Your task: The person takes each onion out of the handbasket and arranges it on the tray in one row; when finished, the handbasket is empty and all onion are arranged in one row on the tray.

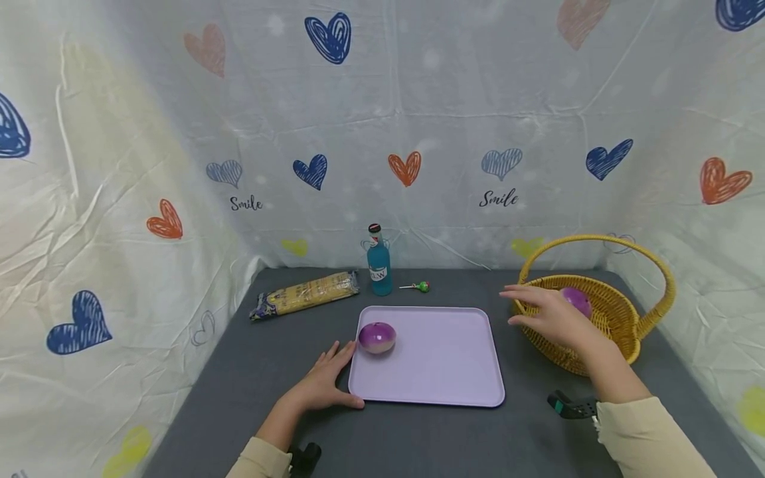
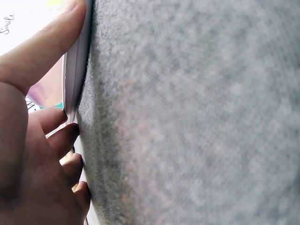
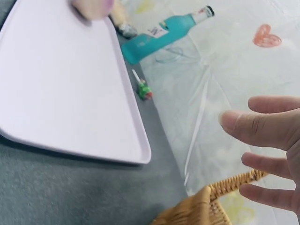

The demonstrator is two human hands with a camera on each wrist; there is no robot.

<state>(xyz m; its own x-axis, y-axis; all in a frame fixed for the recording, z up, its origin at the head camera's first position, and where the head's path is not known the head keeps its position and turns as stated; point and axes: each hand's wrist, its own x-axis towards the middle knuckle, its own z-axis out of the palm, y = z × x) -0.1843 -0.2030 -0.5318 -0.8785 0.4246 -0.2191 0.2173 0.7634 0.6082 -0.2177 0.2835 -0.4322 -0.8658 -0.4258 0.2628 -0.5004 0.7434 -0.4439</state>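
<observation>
A pale lilac tray [image 1: 436, 358] lies on the table with a round purple onion [image 1: 377, 338], whitish underneath, near its left edge. My left hand [image 1: 325, 382] is at the tray's left side, fingers spread along the edge and thumb by the near left corner. In the left wrist view the thumb and fingertips meet the tray's rim [image 2: 77, 70]. My right hand [image 1: 552, 315] hovers over the left side of a yellow wicker basket [image 1: 603, 285], its fingers extended and holding nothing. Inside the basket sits a second purple onion [image 1: 577, 302], partly hidden behind that hand.
Behind the tray stand a blue bottle [image 1: 380, 265] and, beside it, a small green lollipop [image 1: 423, 287]. A long yellow packet [image 1: 307, 295] lies at the back left. The basket's tall handle [image 1: 597, 238] arches up at the right. A heart-printed curtain [image 1: 358, 99] hangs behind the table.
</observation>
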